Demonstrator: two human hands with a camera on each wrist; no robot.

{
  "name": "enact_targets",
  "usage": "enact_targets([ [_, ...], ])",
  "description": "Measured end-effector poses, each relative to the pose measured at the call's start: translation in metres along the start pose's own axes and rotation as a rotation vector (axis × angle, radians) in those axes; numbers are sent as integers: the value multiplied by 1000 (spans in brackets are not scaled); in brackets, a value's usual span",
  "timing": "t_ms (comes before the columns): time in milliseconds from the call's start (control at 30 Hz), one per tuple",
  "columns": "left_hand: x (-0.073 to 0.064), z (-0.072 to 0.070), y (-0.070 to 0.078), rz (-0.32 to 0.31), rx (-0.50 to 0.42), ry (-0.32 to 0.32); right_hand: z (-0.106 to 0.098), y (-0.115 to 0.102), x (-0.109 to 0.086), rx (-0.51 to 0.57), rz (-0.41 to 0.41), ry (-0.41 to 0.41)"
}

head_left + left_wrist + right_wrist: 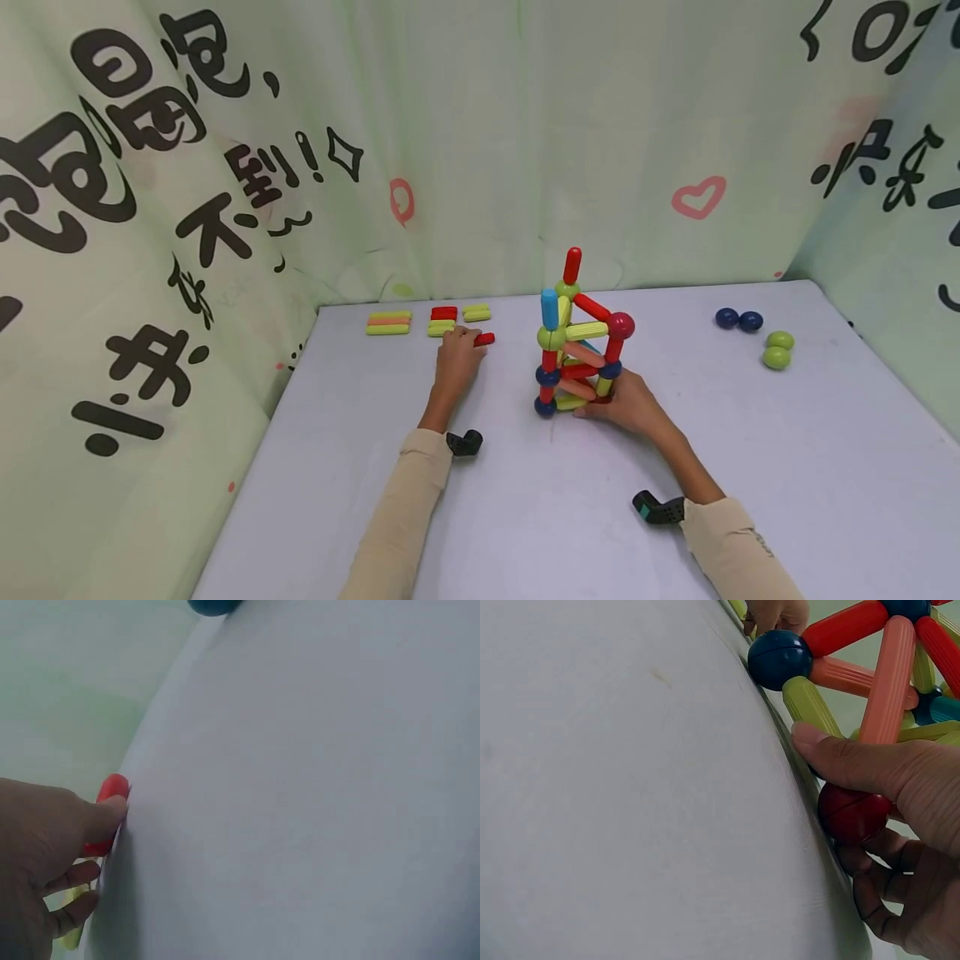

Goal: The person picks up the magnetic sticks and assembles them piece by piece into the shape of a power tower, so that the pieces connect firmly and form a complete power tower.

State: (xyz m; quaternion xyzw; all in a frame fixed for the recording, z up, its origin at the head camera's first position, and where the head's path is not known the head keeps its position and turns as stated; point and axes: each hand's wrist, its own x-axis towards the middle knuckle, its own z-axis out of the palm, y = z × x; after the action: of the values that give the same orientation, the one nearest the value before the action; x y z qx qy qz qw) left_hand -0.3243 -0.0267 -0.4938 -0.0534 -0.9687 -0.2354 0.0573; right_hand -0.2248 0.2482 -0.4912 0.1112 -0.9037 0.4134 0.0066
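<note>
A tower of magnetic rods and balls (587, 331) stands right of the table's middle, with rods in red, yellow-green, orange and blue. My right hand (633, 407) grips its bottom right corner. In the right wrist view, the thumb lies on a yellow-green rod (810, 706) and the fingers curl by a dark red ball (853, 815). Left of the tower, my left hand (457, 364) pinches a short red rod (486, 339) between thumb and fingers. In the left wrist view, that red rod (112, 787) is partly hidden by the thumb.
Behind my left hand lie yellow-green and orange rods (388, 323), a pair of red rods (444, 312) and more yellow-green rods (477, 312). Two dark blue balls (727, 317) and two green balls (776, 358) sit at the back right. A curtain (480, 167) hangs along the table's back edge.
</note>
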Motion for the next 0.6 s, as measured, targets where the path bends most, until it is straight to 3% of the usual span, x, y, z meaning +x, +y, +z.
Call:
enact_targets([
  [100,-2,5,-1,43,111,25,0,-1,0,-9,12,6],
  [200,-7,2,3,40,32,72,3,-5,-1,-8,31,17],
  [267,-13,-3,7,10,-130,123,6,-8,-2,-12,52,26],
  [367,-24,-16,18,-33,-480,251,14,-16,-4,-23,89,40],
  [467,-37,-37,34,-25,-765,391,22,-25,-6,-34,110,42],
  [600,-58,-68,60,51,-979,537,30,-37,-8,-23,121,19],
])
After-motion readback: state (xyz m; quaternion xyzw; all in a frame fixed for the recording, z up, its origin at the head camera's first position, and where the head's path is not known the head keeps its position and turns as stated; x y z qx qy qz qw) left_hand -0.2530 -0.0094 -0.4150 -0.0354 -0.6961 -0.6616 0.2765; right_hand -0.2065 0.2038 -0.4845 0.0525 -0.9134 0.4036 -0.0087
